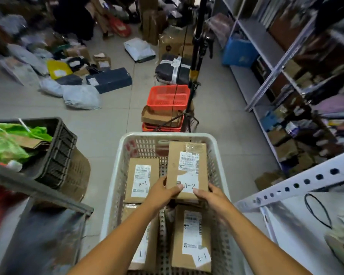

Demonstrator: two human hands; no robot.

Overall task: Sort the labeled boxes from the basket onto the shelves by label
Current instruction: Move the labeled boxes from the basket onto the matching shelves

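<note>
Both my hands, left (160,192) and right (211,196), grip the near end of the A-2 box (187,167), raised over the white basket (115,175). I should keep it level, read the label, then find the A-2 shelf. Shelves (270,62) stand right; parcels (81,96) litter the far-left floor.

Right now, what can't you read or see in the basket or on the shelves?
- Box under the left arm, head view: label mostly covered by the forearm.
- A-2 box: underside and what lies beneath, hidden by the box itself.
- Shelves: motion blur, no shelf labels legible.
</note>
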